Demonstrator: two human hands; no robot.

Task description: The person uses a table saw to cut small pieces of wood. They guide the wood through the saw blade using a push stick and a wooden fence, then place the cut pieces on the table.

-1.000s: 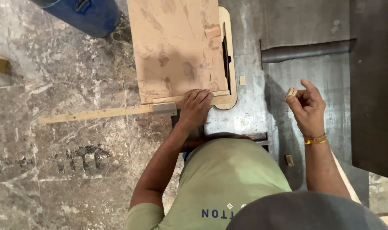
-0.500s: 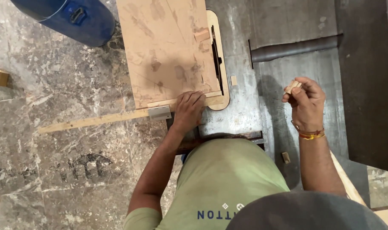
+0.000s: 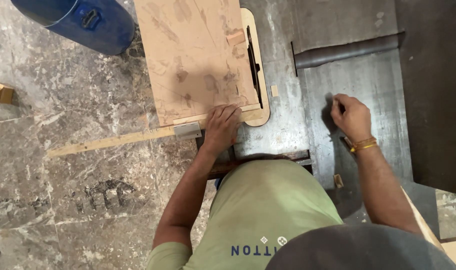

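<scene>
My left hand (image 3: 222,127) lies palm down on a long thin wooden strip (image 3: 113,141), pressing it against the near edge of a flat brown board (image 3: 198,55). A small grey metal bracket (image 3: 187,131) sits on the strip just left of that hand. My right hand (image 3: 352,117) is down on the grey metal table (image 3: 288,125), with its fingers closed around a small wooden piece (image 3: 334,102) that is mostly hidden. A gold bangle is on that wrist.
An oval wooden insert with a dark slot (image 3: 260,75) shows beside the board's right edge. Small wood blocks lie on the board (image 3: 235,37), on the table (image 3: 274,90) and near my right forearm (image 3: 338,180). A blue drum (image 3: 83,22) stands far left, and a dark metal bar (image 3: 348,50) lies far right.
My right hand has come down from a raised position to the metal table, still holding the small wooden piece. My left hand has stayed on the strip.
</scene>
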